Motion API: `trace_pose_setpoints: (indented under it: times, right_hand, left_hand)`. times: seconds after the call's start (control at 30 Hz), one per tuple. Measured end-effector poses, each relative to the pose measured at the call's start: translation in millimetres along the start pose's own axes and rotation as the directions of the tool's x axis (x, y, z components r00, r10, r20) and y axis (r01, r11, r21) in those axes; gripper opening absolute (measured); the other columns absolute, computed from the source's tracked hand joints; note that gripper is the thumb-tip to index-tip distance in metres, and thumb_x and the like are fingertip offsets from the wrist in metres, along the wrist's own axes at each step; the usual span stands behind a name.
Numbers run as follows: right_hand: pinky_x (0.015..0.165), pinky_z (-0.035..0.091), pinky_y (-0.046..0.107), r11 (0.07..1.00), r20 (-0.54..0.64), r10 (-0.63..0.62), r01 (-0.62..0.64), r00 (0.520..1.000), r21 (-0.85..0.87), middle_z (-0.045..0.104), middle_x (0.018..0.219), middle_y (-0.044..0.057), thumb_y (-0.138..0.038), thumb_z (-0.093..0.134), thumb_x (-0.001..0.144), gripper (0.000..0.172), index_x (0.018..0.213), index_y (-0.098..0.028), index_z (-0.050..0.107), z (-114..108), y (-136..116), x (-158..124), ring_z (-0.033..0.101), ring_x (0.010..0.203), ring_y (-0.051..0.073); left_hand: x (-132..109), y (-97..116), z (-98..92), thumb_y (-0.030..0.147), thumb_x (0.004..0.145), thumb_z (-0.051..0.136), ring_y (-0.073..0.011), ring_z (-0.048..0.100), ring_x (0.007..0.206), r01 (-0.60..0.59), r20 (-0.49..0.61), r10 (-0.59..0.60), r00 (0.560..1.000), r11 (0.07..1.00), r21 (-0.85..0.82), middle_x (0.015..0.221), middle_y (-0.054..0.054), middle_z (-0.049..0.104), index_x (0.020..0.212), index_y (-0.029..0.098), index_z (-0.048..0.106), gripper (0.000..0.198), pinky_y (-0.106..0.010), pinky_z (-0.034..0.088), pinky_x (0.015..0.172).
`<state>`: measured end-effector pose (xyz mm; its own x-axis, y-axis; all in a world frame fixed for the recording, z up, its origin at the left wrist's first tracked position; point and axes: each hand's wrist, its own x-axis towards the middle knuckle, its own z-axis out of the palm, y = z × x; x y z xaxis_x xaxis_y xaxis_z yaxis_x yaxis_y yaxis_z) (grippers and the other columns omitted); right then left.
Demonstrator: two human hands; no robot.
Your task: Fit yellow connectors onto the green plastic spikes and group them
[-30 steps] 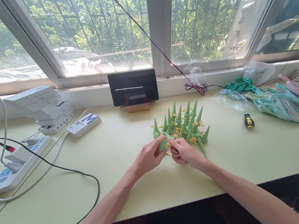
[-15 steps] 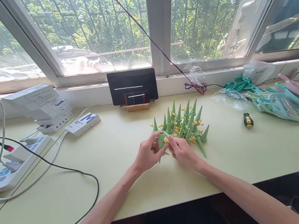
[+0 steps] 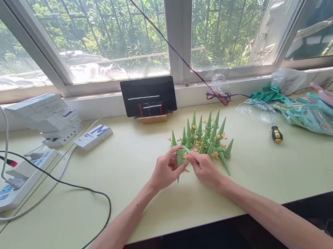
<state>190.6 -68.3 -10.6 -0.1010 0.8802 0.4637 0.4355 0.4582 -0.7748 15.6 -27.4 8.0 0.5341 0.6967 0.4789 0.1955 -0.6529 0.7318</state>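
A green plastic watering spike [image 3: 180, 156] is gripped between the thumb and fingers of my left hand [image 3: 164, 171], tilted with its narrow end toward the table edge. My right hand [image 3: 205, 168] is closed in a pinch beside it, on a small green tapered part [image 3: 187, 149]. Whether that part belongs to the same spike is hidden by my fingers. Just beyond both hands, several more green spikes [image 3: 212, 135] stand or lean in a cluster, with small yellow valve pieces [image 3: 215, 155] among them.
A black tablet [image 3: 147, 91] and a phone [image 3: 152, 109] stand at the back. White boxes [image 3: 56, 118] and a power strip [image 3: 19, 184] are left, with a black cable [image 3: 107, 201] crossing the table. A screwdriver [image 3: 276, 134] and bagged green parts [image 3: 308, 116] lie right.
Both hands stay almost in place with the spike. My right hand's fingers have shifted slightly. The whole view has moved a little.
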Motion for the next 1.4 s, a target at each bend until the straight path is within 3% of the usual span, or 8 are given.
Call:
trace_pose_setpoints:
  times: [0.17, 0.4, 0.67, 1.0, 1.4]
  right_hand:
    - [0.052, 0.022, 0.028, 0.994, 0.007, 0.082, -0.082, 0.997, 0.076, 0.031, 0.058, -0.004, -0.043, 0.035, 0.102, 0.041, 0.067, -0.022, 0.029, 0.8, -4.8, -0.5, 0.027, 0.053, 0.012]
    - [0.047, 0.027, 0.028, 0.928, 0.113, 0.225, -0.248, 0.968, 0.277, 0.036, 0.048, -0.004, -0.062, 0.037, 0.099, 0.053, 0.063, -0.023, 0.034, 1.1, -6.1, 0.1, 0.033, 0.044, 0.011]
    - [0.036, 0.009, 0.023, 0.65, 0.361, 0.363, -0.511, 0.859, 0.563, 0.019, 0.053, -0.009, -0.072, 0.054, 0.085, 0.061, 0.061, -0.024, 0.028, -4.8, -14.4, 4.6, 0.022, 0.036, 0.006]
    - [0.037, 0.006, 0.021, 0.55, 0.454, 0.38, -0.591, 0.806, 0.59, 0.014, 0.055, -0.01, -0.064, 0.055, 0.091, 0.059, 0.06, -0.023, 0.026, -11.5, -20.3, 6.2, 0.018, 0.038, 0.004]
    - [0.037, 0.006, 0.021, 0.522, 0.491, 0.389, -0.625, 0.78, 0.58, 0.014, 0.055, -0.01, -0.059, 0.058, 0.091, 0.057, 0.061, -0.023, 0.025, -13.5, -18.3, 5.9, 0.017, 0.039, 0.005]
  left_hand:
    - [-1.2, -2.9, 0.2, 0.023, 0.086, 0.065, -0.0038, 0.039, 0.044, -0.051, -0.007, 0.051, 0.999, 0.997, 0.064, 0.056, 0.011, 0.04, 0.124, 0.018, 0.053, 0.04, -0.016, 0.039, 0.049]
    - [-2.3, -5.5, -0.4, 0.019, 0.087, 0.064, -0.0041, 0.037, 0.046, -0.124, -0.012, 0.128, 0.992, 0.98, 0.156, 0.057, 0.011, 0.039, 0.124, 0.019, 0.054, 0.039, -0.016, 0.039, 0.051]
    - [-2.3, -11.6, 0.4, 0.019, 0.088, 0.062, -0.0052, 0.037, 0.049, -0.21, -0.021, 0.222, 0.975, 0.947, 0.243, 0.06, 0.009, 0.042, 0.124, 0.02, 0.055, 0.037, -0.016, 0.038, 0.051]
    - [-2.9, -14.8, 0.8, 0.018, 0.089, 0.062, -0.0051, 0.04, 0.05, -0.244, -0.012, 0.259, 0.966, 0.924, 0.295, 0.063, 0.008, 0.048, 0.122, 0.02, 0.056, 0.034, -0.016, 0.04, 0.052]
    - [-3.3, -14.7, 1.0, 0.023, 0.092, 0.058, -0.0058, 0.039, 0.051, -0.23, 0.003, 0.242, 0.97, 0.918, 0.323, 0.067, 0.005, 0.054, 0.121, 0.02, 0.058, 0.03, -0.017, 0.04, 0.053]
